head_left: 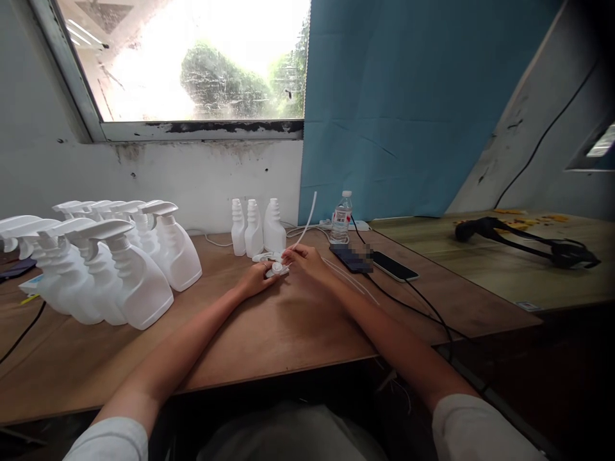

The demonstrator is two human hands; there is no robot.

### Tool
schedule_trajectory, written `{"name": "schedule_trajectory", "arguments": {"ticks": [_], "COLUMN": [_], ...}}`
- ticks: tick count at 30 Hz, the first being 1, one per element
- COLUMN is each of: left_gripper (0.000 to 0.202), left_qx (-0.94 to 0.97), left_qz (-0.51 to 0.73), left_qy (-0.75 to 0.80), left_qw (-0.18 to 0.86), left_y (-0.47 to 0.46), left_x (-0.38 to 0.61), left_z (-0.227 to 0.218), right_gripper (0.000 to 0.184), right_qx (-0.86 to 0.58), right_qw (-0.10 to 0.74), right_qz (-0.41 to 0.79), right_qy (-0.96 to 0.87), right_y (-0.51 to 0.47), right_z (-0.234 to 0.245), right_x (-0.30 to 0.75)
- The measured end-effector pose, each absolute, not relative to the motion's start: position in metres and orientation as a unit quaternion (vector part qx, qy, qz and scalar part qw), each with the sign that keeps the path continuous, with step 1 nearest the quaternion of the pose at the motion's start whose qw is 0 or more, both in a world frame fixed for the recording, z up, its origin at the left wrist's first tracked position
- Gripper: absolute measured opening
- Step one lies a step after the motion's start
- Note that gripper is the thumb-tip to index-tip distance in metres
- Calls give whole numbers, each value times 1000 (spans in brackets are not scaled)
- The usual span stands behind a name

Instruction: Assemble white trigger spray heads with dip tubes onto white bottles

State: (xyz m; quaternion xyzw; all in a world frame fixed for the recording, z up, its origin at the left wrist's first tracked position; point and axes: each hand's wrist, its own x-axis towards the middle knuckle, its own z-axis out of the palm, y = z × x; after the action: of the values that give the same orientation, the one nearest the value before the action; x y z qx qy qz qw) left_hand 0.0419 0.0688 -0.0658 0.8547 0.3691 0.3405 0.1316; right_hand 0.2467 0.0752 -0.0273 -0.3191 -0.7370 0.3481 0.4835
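My left hand [254, 279] is closed around a white spray trigger head [277, 269], whose round collar faces up toward me. Between the fingers of my right hand [307, 261] is a thin white dip tube [311, 214], its free end rising up and away. The tube's lower end is close to the collar; whether it sits inside, I cannot tell. Just behind my hands lies another white trigger head [267, 257]. Three white bottles [254, 232] without heads stand upright near the wall. More loose tubes [348, 276] lie to the right of my right hand.
Rows of white spray bottles [144, 282] with heads on stand at the left. A water bottle [341, 218], a dark phone [350, 257] and a second phone [394, 266] are at the right, with black cables [423, 314] crossing the table. A black strap-like object [523, 240] lies farther right.
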Motion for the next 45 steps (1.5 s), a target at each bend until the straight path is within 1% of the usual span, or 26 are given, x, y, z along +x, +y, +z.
{"name": "schedule_trajectory", "arguments": {"ticks": [8,15,18,22,27,34,38,45], "left_gripper": [29,27,25,26,30,31,31,29], "left_qx": [861,866,865,866,868,869,869,867], "left_qz": [329,323,323,322,319,329,331,336], "left_qy": [366,364,368,369,367,356,355,353], "left_qw": [126,114,106,98,94,98,100,103], "left_y": [68,68,69,68,68,67,68,69], "left_x": [42,42,42,42,42,42,42,41], "left_z": [-64,-64,-65,-65,-65,-66,-66,-67], "right_gripper": [32,29,25,25,25,25,25,20], "right_qx": [-321,-320,-320,-325,-333,-361,-361,-347], "right_qw": [473,456,448,435,439,458,453,438], "right_qz": [325,286,245,174,183,166,165,142], "right_qy": [-754,-780,-798,-821,-814,-795,-798,-817], "right_y": [77,72,65,60,64,71,72,70], "right_z": [-39,-34,-31,-28,-28,-33,-34,-30], "right_x": [241,240,239,235,232,233,236,237]}}
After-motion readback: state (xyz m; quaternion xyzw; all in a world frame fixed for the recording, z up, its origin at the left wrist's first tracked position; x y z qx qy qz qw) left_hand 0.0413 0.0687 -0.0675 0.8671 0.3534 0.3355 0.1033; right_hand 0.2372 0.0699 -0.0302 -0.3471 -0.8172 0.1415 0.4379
